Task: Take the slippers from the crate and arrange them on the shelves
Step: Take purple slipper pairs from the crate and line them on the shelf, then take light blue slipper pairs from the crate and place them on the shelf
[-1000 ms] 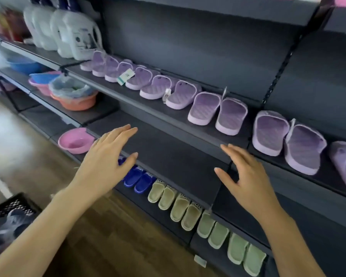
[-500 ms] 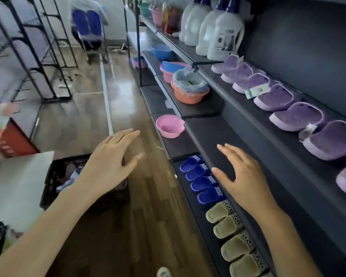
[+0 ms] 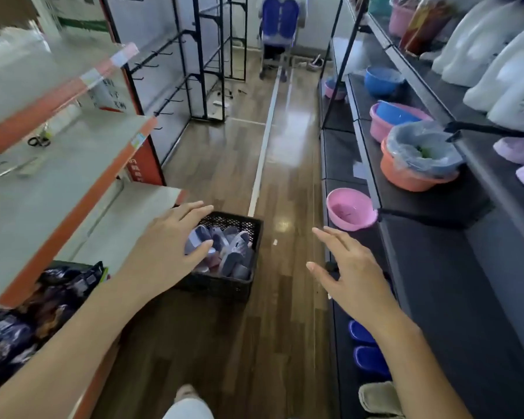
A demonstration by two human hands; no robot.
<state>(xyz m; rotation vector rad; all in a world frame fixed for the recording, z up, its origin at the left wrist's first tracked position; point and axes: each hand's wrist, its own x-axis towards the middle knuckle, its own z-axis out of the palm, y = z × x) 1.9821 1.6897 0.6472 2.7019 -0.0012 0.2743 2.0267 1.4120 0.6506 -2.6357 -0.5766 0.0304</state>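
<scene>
Wood-plank floor (image 3: 224, 343) runs down a shop aisle between two rows of shelving. On it, near the foot of the left-hand row, stands a black plastic crate (image 3: 221, 287) with latticed walls, and a jumbled heap of grey-lilac slippers (image 3: 235, 254) lies inside it. The left hand (image 3: 167, 249) hangs in front of the crate's near left corner, palm down, holding nothing. Its fingers (image 3: 191, 208) are straight and close together, with the thumb set apart from them. The right hand (image 3: 351, 273) is out over the floor just beside the edge of the dark shelves (image 3: 436, 282), also holding nothing, its fingers straight and slightly spread.

Below that forearm, on the bottom dark shelf, sit two blue slippers (image 3: 368, 358) and, nearer the camera, a beige slipper (image 3: 378, 397). A pink basin (image 3: 350, 210) rests on a low shelf level beyond the right hand. One level up stands an orange basin (image 3: 406, 181) lined with a plastic bag, and behind it a second pink tub (image 3: 378, 128) with a blue one nested inside. On the highest level in view, at the right edge, lie purple slippers (image 3: 515, 149), with white jugs (image 3: 502, 80) behind them.

Across the aisle, the pale shelves (image 3: 58, 182) have orange edges, and dark packets (image 3: 43, 313) fill their lowest level. Black wire racks (image 3: 206, 55) stand farther down the aisle.
</scene>
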